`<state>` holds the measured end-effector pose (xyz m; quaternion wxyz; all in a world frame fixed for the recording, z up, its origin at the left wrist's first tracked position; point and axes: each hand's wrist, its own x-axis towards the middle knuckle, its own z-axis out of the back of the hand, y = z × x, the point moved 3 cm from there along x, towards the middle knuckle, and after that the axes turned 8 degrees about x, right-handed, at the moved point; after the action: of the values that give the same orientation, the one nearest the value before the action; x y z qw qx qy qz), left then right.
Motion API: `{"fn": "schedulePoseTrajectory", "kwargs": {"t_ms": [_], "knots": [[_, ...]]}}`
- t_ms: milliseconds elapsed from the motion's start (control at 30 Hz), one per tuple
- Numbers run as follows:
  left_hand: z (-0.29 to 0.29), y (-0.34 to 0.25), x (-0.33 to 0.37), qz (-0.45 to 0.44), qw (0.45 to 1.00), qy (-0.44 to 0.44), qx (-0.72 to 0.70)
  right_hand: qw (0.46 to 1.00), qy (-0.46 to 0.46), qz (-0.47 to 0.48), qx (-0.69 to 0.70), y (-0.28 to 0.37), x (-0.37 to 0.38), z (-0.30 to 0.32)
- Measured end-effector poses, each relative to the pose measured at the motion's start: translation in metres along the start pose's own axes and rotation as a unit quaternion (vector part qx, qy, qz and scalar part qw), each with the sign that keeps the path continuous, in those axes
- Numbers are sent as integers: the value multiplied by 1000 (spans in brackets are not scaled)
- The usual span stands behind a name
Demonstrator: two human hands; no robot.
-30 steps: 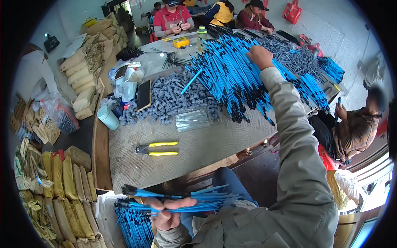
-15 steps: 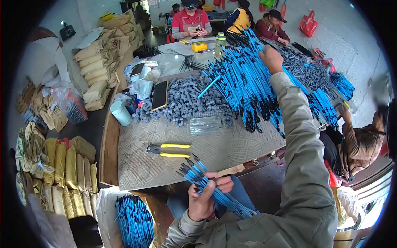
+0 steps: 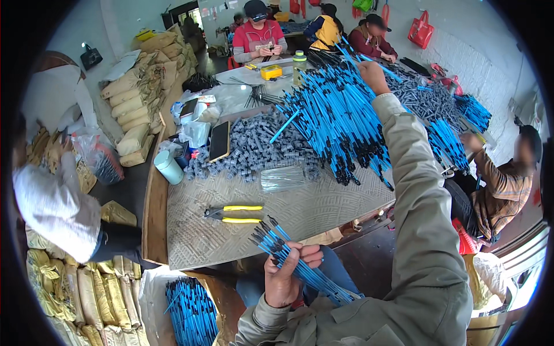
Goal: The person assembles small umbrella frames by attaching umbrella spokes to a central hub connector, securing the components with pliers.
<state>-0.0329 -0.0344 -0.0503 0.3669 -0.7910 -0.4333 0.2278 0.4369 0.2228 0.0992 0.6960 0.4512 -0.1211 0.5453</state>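
My left hand [image 3: 282, 278] is closed round a bundle of thin blue rods [image 3: 314, 278] with black ends, held low in front of me at the table's near edge. My right arm stretches far across a big heap of the same blue rods [image 3: 337, 109]. At the heap's far end my right hand [image 3: 374, 78] is closed on blue rods, a couple of which stick up past its fingers. Yellow-handled pliers [image 3: 236, 214] lie on the table [image 3: 196, 242], beyond my left hand. A sack [image 3: 190, 308] below holds more blue rods.
Grey plastic fittings [image 3: 254, 141] are heaped mid-table, with a phone [image 3: 220, 140], a pale cup [image 3: 168, 167] and thin metal wires [image 3: 282, 179] beside them. Co-workers sit at the far side and right. A person in white [image 3: 57, 202] stands at the left, among stacked sacks [image 3: 109, 294].
A person in white has come into view at the left. My right hand has shifted slightly at the heap's far end, and rods now stand up by it. The left hand keeps its bundle.
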Motion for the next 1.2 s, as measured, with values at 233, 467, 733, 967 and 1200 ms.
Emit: {"fn": "schedulePoseTrajectory", "kwargs": {"t_ms": [233, 467, 733, 967, 1200], "knots": [[-16, 2, -4, 3, 999, -2, -34, 958, -230, 166, -43, 61, -37, 47], [1, -11, 7, -63, 989, -116, 62, 963, -65, 257, 57, 163, -233, 77], [11, -11, 18, -176, 973, -144, 30, 955, 93, 252, 125, 199, -418, 35], [26, 10, -3, -216, 956, -197, -16, 964, 106, 104, 221, 197, -425, 30], [26, 18, 1, -254, 933, -241, 84, 950, 130, 172, 226, 211, -455, 40]]}}
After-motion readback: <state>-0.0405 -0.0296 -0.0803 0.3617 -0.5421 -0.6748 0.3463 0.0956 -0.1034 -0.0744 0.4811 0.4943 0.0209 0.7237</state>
